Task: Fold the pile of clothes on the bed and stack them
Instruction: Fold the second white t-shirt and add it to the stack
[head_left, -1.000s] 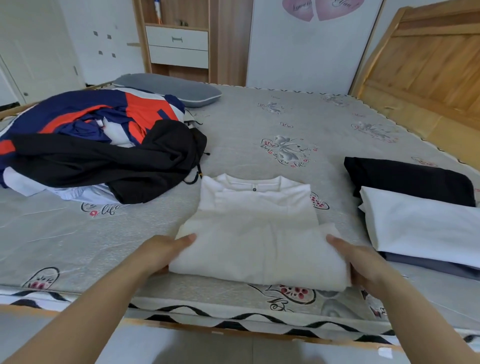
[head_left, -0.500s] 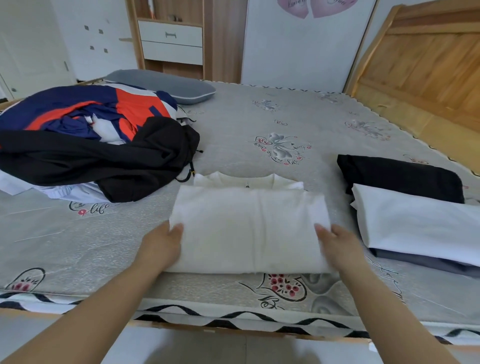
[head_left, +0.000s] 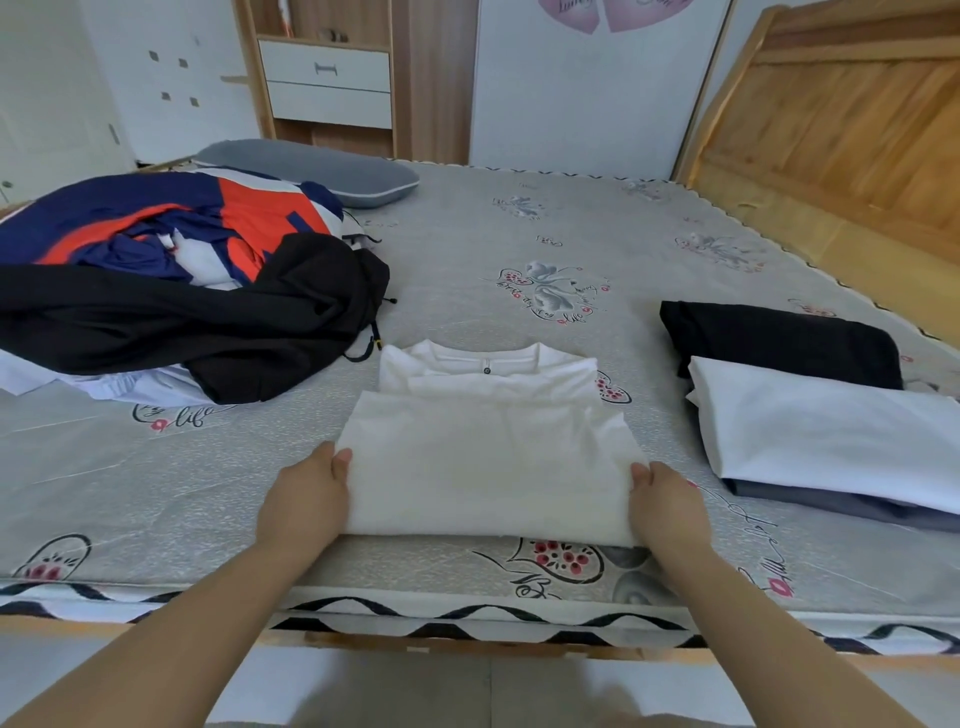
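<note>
The white shirt (head_left: 488, 457) lies half folded near the front edge of the bed (head_left: 467, 234), its collar pointing away. The left hand (head_left: 306, 499) grips its left edge and the right hand (head_left: 667, 506) grips its right edge (thumbs on top, fingers tucked under). On the left sits the messy pile (head_left: 171, 280). On the right is the folded stack (head_left: 810, 410), near the shirt but not touching. Bare bed stretches behind the shirt.

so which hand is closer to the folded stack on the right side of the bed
Right. The right hand grips the cream shirt's right edge, just beside the folded stack. The left hand grips the shirt's far edge.
</note>
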